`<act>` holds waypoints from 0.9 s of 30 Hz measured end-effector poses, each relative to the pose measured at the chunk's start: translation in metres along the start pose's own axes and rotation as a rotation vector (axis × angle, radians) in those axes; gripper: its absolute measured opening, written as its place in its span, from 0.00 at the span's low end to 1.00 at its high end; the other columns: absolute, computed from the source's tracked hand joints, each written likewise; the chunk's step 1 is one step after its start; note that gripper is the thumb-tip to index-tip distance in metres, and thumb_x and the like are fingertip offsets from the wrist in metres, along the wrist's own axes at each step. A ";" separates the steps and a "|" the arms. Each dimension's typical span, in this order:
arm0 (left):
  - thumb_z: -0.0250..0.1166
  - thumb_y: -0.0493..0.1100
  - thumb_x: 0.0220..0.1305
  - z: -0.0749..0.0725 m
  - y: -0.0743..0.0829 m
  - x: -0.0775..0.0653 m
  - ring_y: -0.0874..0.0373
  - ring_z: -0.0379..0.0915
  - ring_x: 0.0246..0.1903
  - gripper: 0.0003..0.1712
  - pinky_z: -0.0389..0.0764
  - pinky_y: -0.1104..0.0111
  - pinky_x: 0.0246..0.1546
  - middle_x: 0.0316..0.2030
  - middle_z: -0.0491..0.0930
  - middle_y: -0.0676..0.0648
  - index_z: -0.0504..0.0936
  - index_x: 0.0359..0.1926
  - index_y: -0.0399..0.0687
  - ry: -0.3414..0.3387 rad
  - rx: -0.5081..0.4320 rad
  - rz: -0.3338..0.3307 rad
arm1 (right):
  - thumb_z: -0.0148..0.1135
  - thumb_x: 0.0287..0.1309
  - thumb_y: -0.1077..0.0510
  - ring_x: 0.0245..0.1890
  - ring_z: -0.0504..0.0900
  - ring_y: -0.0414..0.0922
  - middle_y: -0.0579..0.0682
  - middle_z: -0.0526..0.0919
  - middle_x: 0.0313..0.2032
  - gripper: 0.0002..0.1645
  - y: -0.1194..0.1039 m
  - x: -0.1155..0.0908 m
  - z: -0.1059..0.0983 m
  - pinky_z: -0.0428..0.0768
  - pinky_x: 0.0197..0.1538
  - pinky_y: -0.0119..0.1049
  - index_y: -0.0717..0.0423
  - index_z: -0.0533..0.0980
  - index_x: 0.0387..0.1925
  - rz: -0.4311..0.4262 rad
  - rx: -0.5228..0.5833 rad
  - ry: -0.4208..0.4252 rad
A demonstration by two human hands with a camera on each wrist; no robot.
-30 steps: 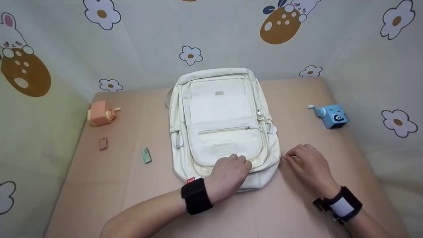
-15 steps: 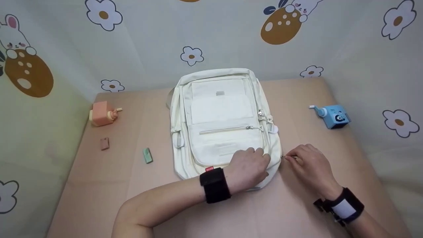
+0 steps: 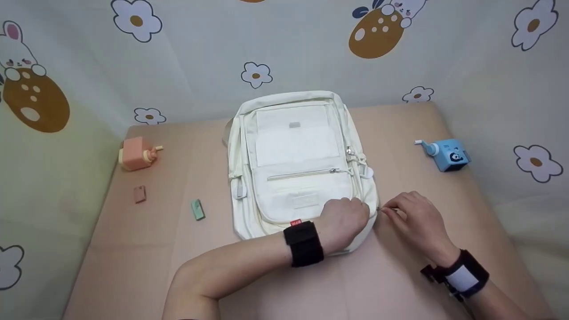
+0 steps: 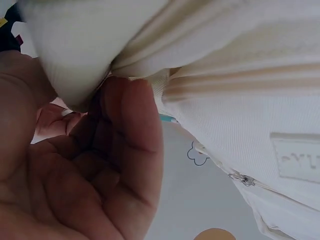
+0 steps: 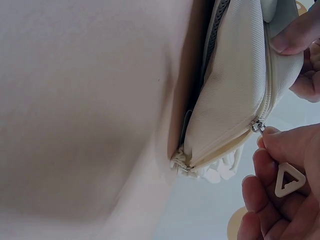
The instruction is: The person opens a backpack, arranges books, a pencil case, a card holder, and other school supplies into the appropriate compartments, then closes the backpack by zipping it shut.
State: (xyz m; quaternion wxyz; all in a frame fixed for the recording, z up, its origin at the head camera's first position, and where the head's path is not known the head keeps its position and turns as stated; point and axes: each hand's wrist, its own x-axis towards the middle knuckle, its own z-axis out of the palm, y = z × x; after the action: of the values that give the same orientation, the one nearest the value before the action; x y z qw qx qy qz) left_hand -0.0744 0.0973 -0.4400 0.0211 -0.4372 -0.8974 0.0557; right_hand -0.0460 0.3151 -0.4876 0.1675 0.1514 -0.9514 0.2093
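A cream backpack lies front side up on the table, its top toward the back wall. My left hand grips the fabric at its lower right corner, fingers curled; in the right wrist view the left thumb presses beside the zipper seam. At the bag's right edge my right hand pinches a metal zipper pull between thumb and finger. A triangular cream tag hangs against its curled fingers. On the far side of the pull, a gap shows along the seam.
An orange crank pencil sharpener stands at back left, with a brown eraser and a green eraser nearer. A blue crank sharpener is at back right. Patterned curtains enclose the table.
My left hand has moved right along the bag's lower front, to its lower right corner. The right hand keeps its place at the bag's edge.
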 end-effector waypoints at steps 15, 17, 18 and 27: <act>0.67 0.40 0.63 0.002 -0.003 -0.002 0.58 0.76 0.27 0.06 0.77 0.66 0.18 0.32 0.78 0.51 0.80 0.40 0.50 -0.006 -0.035 0.026 | 0.74 0.60 0.59 0.37 0.79 0.49 0.49 0.85 0.34 0.05 0.027 0.031 0.013 0.76 0.39 0.44 0.54 0.85 0.38 0.093 -0.037 -0.115; 0.67 0.40 0.64 0.002 -0.004 -0.003 0.58 0.76 0.27 0.05 0.77 0.66 0.18 0.32 0.78 0.51 0.80 0.40 0.50 -0.002 -0.037 0.031 | 0.72 0.62 0.59 0.37 0.79 0.49 0.49 0.85 0.35 0.04 0.031 0.039 0.016 0.76 0.39 0.45 0.54 0.84 0.38 0.096 -0.044 -0.132; 0.67 0.40 0.64 0.002 -0.004 -0.003 0.58 0.76 0.27 0.05 0.77 0.66 0.18 0.32 0.78 0.51 0.80 0.41 0.50 0.002 -0.036 0.035 | 0.72 0.63 0.58 0.37 0.79 0.49 0.49 0.85 0.35 0.04 0.033 0.043 0.018 0.76 0.39 0.45 0.53 0.84 0.38 0.095 -0.051 -0.139; 0.68 0.41 0.63 0.004 -0.005 -0.001 0.59 0.76 0.26 0.07 0.76 0.66 0.17 0.32 0.78 0.52 0.80 0.41 0.50 -0.008 -0.027 0.047 | 0.68 0.66 0.59 0.38 0.80 0.51 0.50 0.86 0.35 0.03 0.044 0.067 0.026 0.77 0.41 0.47 0.53 0.84 0.39 0.091 -0.043 -0.176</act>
State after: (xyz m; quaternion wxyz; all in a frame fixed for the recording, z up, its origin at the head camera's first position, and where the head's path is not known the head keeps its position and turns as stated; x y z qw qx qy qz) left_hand -0.0780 0.0930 -0.4431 0.0105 -0.4584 -0.8875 0.0458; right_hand -0.1288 0.3274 -0.4996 0.0769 0.1220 -0.9726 0.1822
